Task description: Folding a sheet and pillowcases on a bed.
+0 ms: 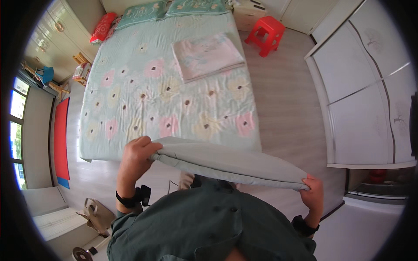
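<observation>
A grey-green folded cloth (228, 160) stretches between my two hands, in front of my chest and near the foot of the bed. My left hand (138, 158) pinches its left end, and my right hand (312, 192) grips the other end, lower in the picture. Beyond the cloth lies the bed (140, 94) under a pale green floral sheet. On the bed's right half rests a folded pink-and-white quilt or blanket (209, 57), flat and apart from my hands. What lies under the held cloth is partly hidden.
A red plastic stool (266, 34) stands right of the bed. White sliding wardrobe doors (356, 98) line the right side. Green pillows (142, 14) lie at the headboard. On the left are a wooden chair (81, 68), a red mat (62, 138) and a beige bag (96, 215).
</observation>
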`<state>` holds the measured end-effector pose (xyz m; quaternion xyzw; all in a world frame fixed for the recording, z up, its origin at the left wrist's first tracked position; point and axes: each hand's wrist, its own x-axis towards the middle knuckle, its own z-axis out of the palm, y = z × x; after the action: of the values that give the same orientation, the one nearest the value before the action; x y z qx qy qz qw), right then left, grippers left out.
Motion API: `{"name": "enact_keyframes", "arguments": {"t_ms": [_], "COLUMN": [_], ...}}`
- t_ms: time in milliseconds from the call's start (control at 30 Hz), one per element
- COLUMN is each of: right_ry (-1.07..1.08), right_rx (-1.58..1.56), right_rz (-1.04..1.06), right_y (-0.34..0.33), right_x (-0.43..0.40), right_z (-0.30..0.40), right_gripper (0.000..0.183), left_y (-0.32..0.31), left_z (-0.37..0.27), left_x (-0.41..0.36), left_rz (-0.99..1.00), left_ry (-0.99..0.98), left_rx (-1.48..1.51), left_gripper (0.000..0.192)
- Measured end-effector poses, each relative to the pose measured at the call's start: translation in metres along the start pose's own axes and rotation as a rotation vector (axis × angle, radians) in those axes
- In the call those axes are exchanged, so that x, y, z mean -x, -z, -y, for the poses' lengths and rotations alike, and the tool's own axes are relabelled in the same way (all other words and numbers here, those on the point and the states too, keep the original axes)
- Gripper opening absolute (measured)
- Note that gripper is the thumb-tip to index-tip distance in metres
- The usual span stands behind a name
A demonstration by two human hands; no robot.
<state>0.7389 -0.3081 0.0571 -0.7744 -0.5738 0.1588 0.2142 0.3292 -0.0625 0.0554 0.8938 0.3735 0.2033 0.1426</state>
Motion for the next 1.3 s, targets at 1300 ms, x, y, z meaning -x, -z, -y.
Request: {"name": "enact_keyframes", "arguments": {"t_ms": [1300], "right_ry": [0.093], "right_rx": [0.169], "right_rz": [0.299], "right_y": [0.237], "right_x": [-0.338], "right_z": [-0.339], "right_gripper": [0.023], "left_y": [-0.195], "left_z": [-0.184], "left_x": [-0.345], "left_rz": [-0.218], "left_ry": [0.204], "left_rx": [-0.030], "left_gripper": [0.024]}}
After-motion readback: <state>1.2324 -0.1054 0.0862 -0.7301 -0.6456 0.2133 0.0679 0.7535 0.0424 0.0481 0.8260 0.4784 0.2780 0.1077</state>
